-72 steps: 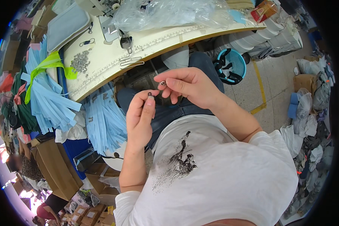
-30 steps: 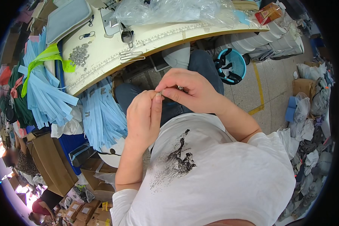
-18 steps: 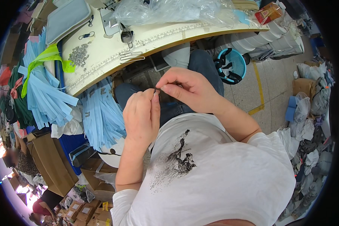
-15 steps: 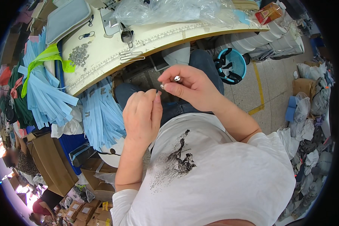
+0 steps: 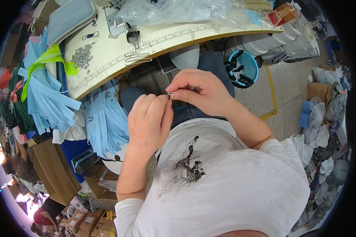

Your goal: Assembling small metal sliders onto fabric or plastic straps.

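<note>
Partly hidden: metal piece (image 5: 192, 87) in right grip (image 5: 203, 94); left grip (image 5: 148, 123), contents unclear.

Head-worn fisheye view, close, looking down

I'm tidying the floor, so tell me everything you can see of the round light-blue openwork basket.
The round light-blue openwork basket looks plastic, with a mesh-like wall. It appears upright on the grey tiled floor, right of the person's denim-clad right leg. Black strap-like pieces lie over its rim and inside; whether the leg touches it is unclear.
</note>
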`<act>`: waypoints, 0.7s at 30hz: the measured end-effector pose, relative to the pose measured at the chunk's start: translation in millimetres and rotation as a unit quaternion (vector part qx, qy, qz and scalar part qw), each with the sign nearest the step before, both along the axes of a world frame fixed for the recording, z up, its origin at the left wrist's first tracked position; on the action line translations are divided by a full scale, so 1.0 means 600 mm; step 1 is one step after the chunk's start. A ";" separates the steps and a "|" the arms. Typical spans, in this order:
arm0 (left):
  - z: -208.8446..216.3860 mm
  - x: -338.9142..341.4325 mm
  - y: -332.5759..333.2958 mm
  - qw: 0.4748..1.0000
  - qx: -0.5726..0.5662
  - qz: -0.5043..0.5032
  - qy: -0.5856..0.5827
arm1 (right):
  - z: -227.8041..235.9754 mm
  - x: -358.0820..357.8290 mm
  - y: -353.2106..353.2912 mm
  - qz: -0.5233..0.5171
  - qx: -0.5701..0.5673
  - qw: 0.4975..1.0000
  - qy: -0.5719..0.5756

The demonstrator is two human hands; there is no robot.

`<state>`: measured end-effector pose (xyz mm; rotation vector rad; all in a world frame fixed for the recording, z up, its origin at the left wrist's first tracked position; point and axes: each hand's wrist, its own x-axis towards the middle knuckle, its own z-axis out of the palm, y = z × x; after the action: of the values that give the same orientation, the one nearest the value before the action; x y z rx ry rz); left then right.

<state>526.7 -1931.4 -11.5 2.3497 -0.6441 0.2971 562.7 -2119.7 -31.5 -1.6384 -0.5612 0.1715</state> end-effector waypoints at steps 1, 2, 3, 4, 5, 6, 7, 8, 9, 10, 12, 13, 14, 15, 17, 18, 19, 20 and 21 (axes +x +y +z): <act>0.001 0.000 0.000 1.000 0.005 -0.004 0.003 | -0.002 0.001 0.002 -0.009 -0.008 0.999 -0.032; 0.001 0.000 0.001 1.000 0.005 -0.004 0.003 | -0.003 0.002 0.003 -0.018 -0.015 0.998 -0.065; 0.001 0.000 0.002 1.000 -0.001 -0.007 0.022 | -0.005 0.003 0.002 -0.017 -0.015 0.998 -0.064; 0.001 -0.001 0.003 0.999 -0.007 -0.011 0.041 | -0.006 0.004 0.001 -0.012 -0.016 0.996 -0.083; 0.002 -0.001 0.002 0.999 -0.008 -0.011 0.042 | -0.007 0.005 0.000 -0.007 -0.017 0.995 -0.101; 0.004 -0.003 0.002 0.998 -0.024 -0.004 0.064 | -0.008 0.006 0.001 -0.007 -0.018 0.995 -0.101; 0.006 -0.004 0.001 0.995 -0.040 0.003 0.087 | -0.009 0.006 0.001 -0.008 -0.023 0.992 -0.121; 0.006 -0.004 0.002 0.995 -0.041 0.003 0.087 | -0.009 0.007 0.001 -0.010 -0.029 0.990 -0.140; 0.006 -0.005 0.002 0.994 -0.044 0.005 0.097 | -0.010 0.007 0.001 -0.010 -0.029 0.990 -0.140; 0.005 -0.005 0.003 0.993 -0.047 0.009 0.107 | -0.012 0.007 0.002 -0.009 -0.019 0.991 -0.133; 0.001 -0.008 -0.001 0.992 -0.062 0.022 0.110 | -0.011 0.007 0.001 -0.008 -0.009 0.992 -0.126; 0.000 -0.010 -0.003 0.990 -0.076 0.036 0.113 | -0.008 0.006 0.000 -0.010 -0.009 0.996 -0.085; 0.001 -0.014 -0.006 0.990 -0.076 0.037 0.113 | -0.005 0.004 0.000 -0.012 -0.010 0.999 -0.043; 0.005 -0.020 -0.008 0.978 -0.120 0.061 0.160 | -0.005 0.003 0.001 -0.011 -0.009 0.999 -0.043; 0.006 -0.022 -0.008 0.961 -0.163 0.083 0.206 | -0.005 0.001 0.002 -0.013 0.001 1.000 0.012; 0.005 -0.021 -0.006 0.961 -0.147 0.077 0.220 | -0.005 -0.001 0.003 -0.013 0.001 1.000 0.012; 0.005 -0.020 -0.004 0.961 -0.131 0.071 0.235 | -0.006 -0.002 0.005 -0.022 0.024 0.999 0.039; 0.004 -0.019 -0.004 0.961 -0.130 0.071 0.235 | -0.007 -0.003 0.007 -0.031 0.046 0.996 0.067; 0.003 -0.019 -0.003 0.962 -0.129 0.072 0.230 | -0.007 -0.003 0.006 -0.032 0.047 0.996 0.067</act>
<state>515.4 -1933.5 -9.7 2.1074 -0.1961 -0.1005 561.0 -2116.1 -35.6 -1.5396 -0.4094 0.2037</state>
